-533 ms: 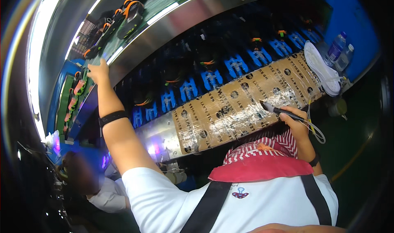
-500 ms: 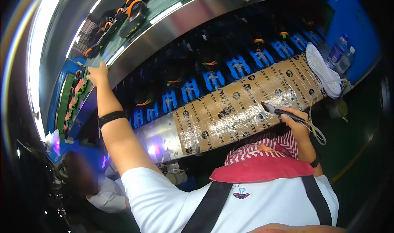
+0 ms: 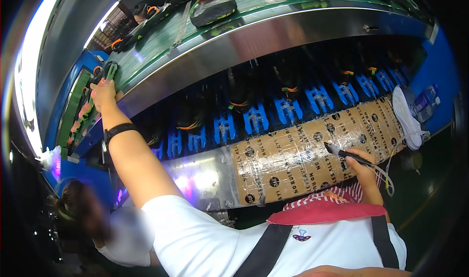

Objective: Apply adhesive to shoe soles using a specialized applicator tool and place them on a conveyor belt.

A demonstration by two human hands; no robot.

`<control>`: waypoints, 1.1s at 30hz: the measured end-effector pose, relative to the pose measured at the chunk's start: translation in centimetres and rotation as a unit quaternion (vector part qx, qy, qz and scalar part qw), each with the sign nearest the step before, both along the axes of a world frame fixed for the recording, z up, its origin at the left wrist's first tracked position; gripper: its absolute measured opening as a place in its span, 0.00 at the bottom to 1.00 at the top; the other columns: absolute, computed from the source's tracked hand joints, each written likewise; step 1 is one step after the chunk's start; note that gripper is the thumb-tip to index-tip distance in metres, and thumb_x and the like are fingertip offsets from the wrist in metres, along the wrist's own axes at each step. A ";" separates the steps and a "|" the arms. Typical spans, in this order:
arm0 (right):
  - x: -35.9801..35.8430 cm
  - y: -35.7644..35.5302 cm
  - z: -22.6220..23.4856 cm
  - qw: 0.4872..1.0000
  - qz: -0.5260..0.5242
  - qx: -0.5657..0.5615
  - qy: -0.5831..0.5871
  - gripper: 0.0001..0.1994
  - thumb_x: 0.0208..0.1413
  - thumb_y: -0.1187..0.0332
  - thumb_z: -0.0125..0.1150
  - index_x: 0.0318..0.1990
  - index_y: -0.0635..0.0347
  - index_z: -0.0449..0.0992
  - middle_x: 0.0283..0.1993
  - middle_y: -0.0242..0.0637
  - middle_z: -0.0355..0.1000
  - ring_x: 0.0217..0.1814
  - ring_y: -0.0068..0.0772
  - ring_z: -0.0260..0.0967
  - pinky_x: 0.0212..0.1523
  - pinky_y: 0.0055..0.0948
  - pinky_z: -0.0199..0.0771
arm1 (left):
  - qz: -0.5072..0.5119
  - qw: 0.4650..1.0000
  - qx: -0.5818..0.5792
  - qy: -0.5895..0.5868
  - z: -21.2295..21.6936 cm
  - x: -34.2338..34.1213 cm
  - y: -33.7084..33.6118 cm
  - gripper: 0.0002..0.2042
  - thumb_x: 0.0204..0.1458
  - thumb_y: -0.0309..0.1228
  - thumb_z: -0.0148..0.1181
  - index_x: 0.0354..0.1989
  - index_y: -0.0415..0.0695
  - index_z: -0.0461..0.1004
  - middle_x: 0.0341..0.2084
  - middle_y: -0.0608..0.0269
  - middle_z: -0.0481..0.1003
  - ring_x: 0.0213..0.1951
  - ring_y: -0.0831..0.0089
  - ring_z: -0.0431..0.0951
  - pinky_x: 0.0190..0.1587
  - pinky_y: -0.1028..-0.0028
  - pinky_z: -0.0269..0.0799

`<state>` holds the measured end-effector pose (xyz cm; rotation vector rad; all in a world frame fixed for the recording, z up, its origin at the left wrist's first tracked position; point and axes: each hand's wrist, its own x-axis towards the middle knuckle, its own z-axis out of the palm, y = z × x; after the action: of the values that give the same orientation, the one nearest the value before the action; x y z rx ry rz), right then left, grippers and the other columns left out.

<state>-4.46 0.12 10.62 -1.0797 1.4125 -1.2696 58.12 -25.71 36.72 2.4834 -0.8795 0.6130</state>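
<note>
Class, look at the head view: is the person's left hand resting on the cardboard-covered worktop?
No, the left hand reaches up to a shoe sole beside the green conveyor belt.

Shoe (image 3: 108,73): black with green trim, lay at the green belt's far left end (left hand on it).
Pen-like tool (image 3: 348,154): dark, slim, tilted over taped cardboard (in right hand).

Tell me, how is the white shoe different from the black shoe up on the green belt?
The white shoe is plain white all over; the black shoe has orange and green trim. The white shoe lies on the taped cardboard, near the right hand; the black shoe rides on the green belt above, nearer the left hand. Neither hand touches either shoe.
</note>
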 end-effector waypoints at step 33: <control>-7.3 2.7 0.2 0.990 -0.084 -0.056 -0.098 0.13 0.50 0.71 0.59 0.43 0.67 0.73 0.25 0.33 0.71 0.23 0.15 0.63 0.24 0.12 0.60 | -0.415 0.681 -0.244 0.552 -24.5 -32.5 32.0 0.07 0.55 0.29 0.49 0.37 0.44 0.59 0.46 0.51 0.67 0.38 0.59 0.76 0.24 0.79 0.77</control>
<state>-11.80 2.86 10.78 -0.8943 1.3173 -1.5482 25.57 6.33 12.19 1.2547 -0.9482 -0.8151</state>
